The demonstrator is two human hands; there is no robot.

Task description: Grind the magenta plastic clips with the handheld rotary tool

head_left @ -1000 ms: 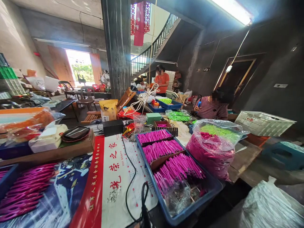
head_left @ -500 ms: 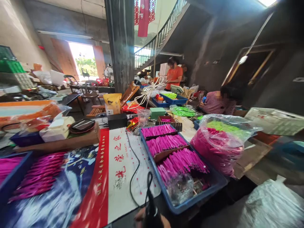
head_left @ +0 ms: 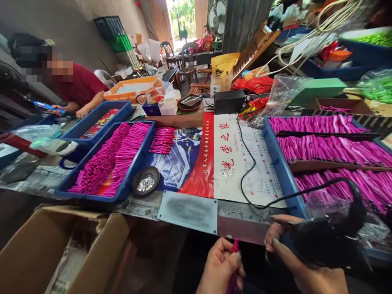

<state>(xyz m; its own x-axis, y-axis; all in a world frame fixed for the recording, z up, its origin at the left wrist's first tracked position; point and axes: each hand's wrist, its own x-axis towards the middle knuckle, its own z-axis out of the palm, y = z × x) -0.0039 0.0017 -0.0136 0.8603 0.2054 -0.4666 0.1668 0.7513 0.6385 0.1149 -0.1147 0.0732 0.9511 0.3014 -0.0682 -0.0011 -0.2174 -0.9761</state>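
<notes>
On the far left a co-worker in a red sleeve [head_left: 81,87] leans over the table [head_left: 186,210], holding a blue tool [head_left: 45,106]. Next come two blue trays on that side: an upper one [head_left: 92,122] with a red sheet in it, and a lower tray [head_left: 136,165] packed with magenta sticks, too many to count. A loose bunch of sticks [head_left: 162,140] lies beside it, and one small dark dish [head_left: 145,180] of silvery bits sits at the table's front edge.

At bottom centre the left hand [head_left: 220,269] is closed round one magenta stick [head_left: 235,246], pinched near its top end between thumb and fingers. The stick looks thin, light and fairly stiff, probably paper-wrapped, so a gentle pinch near the end should do; squeezing mid-length might bend it.

The right hand [head_left: 303,265] is wrapped round one black corded tool [head_left: 324,241], its cable [head_left: 245,171] looping back across the calendar sheet [head_left: 245,163]. The tool looks rigid and heavier, best held by its body as it is.

On the right a third blue tray [head_left: 280,167] holds three rows of sticks.
</notes>
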